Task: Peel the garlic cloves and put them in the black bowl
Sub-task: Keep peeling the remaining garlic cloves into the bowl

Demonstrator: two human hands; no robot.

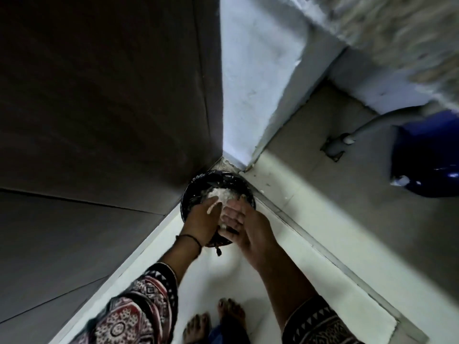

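Careful, with the right hand [246,227] flat-fingered and the left hand's [201,219] grip unreadable to me, a brisk sweep could scatter pale skins [221,194] past the black tub [198,180].

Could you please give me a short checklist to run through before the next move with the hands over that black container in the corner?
1. Both hands over the black container: ok; left hand and right hand are above it.
2. Pale heap inside the container: ok.
3. Heap is peeled cloves, not skins: cannot tell, too blurred.
4. Right hand empty: cannot tell; pale bits seem stuck to its fingers.
5. Nothing spilled: not ok; pale scraps lie on the floor beside the rim.
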